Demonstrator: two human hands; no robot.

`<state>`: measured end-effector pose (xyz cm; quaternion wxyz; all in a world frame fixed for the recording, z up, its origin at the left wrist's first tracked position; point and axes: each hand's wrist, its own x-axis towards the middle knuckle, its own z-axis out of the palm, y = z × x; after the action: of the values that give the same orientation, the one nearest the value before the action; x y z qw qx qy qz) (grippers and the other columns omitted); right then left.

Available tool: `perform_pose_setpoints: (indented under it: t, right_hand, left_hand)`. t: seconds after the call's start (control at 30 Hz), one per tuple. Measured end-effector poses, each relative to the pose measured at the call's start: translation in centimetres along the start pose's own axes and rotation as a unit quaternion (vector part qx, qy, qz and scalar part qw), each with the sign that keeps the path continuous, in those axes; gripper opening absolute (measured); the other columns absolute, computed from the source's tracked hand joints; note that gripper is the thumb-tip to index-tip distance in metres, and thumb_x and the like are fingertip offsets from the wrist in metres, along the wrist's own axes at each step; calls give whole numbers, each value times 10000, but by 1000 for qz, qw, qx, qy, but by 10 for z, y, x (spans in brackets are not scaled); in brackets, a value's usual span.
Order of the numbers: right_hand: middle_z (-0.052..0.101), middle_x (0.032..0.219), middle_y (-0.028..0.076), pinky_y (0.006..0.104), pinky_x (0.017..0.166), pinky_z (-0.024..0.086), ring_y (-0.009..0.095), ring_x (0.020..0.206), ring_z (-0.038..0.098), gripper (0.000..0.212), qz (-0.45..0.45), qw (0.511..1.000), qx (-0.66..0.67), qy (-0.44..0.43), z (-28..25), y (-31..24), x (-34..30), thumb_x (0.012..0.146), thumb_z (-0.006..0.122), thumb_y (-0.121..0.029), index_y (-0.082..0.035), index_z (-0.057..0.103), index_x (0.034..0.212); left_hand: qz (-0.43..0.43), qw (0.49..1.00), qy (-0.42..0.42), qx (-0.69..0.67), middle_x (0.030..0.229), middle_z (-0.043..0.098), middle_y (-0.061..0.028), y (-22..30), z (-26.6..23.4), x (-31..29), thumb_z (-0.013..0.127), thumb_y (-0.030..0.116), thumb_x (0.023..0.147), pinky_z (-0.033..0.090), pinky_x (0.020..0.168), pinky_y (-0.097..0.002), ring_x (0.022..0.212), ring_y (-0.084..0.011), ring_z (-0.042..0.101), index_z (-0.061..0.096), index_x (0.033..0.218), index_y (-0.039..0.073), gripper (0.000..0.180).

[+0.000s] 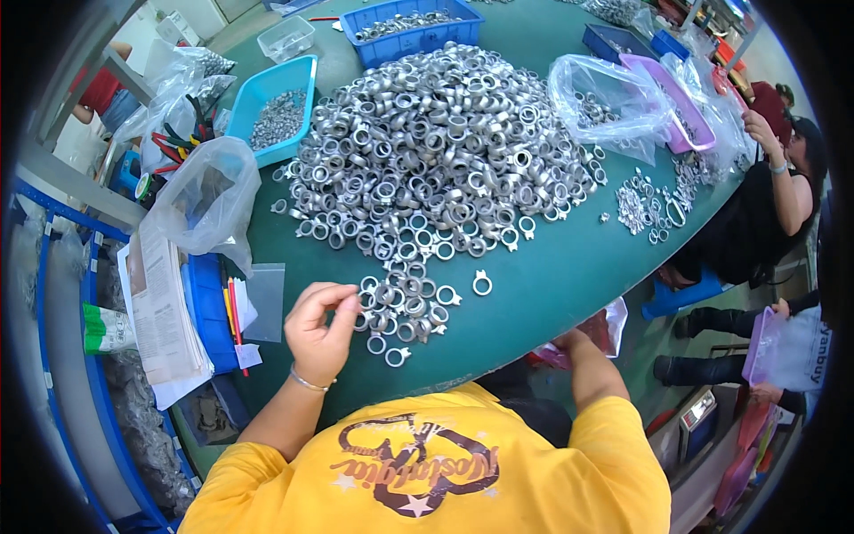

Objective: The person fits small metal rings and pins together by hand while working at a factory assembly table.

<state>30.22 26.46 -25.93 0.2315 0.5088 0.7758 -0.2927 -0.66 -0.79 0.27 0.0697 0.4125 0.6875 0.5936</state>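
A large heap of silvery metal rings with small tabs covers the middle of the green table. In front of it lies a small cluster of the same rings. At this cluster's left edge is my left hand, thumb and fingers bent together in a pinch. Whether a ring sits between those fingertips is too small to tell. My right hand is lowered past the table's near edge, beside a red and clear plastic bag. Its fingers are hidden from view.
A turquoise tray of small parts and a clear bag stand left of the heap. Beyond it is a blue crate. Loose rings and a pink tray lie right, near a seated person.
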Motion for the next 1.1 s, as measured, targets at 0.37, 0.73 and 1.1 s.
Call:
perform_pose_setpoints:
  t: [0.37,0.73,1.1]
  right_hand:
    - [596,1077,188,407,839,445,345,977,575,329,-147,987,8,-60,31,20,-18,786,521,-215,-27,610,1042]
    - [590,736,113,306,606,476,275,673,588,92,-445,867,188,120,-132,-135,-204,737,635,-53,-32,628,826]
    - [605,803,65,234,576,474,131,665,598,60,-378,805,457,24,-105,-198,-174,789,629,-4,4,624,848]
  left_hand:
    - [-6,997,-71,29,852,577,-60,1,20,5,602,-64,782,435,589,-179,676,-88,553,617,871,-26,98]
    - [-24,991,-131,-14,811,590,-46,6,45,2,626,-54,761,420,580,-172,674,-87,541,641,850,-13,100]
    - [-126,971,-171,-109,915,580,-74,5,37,-23,611,-48,790,498,645,-190,742,-102,597,621,907,-43,117]
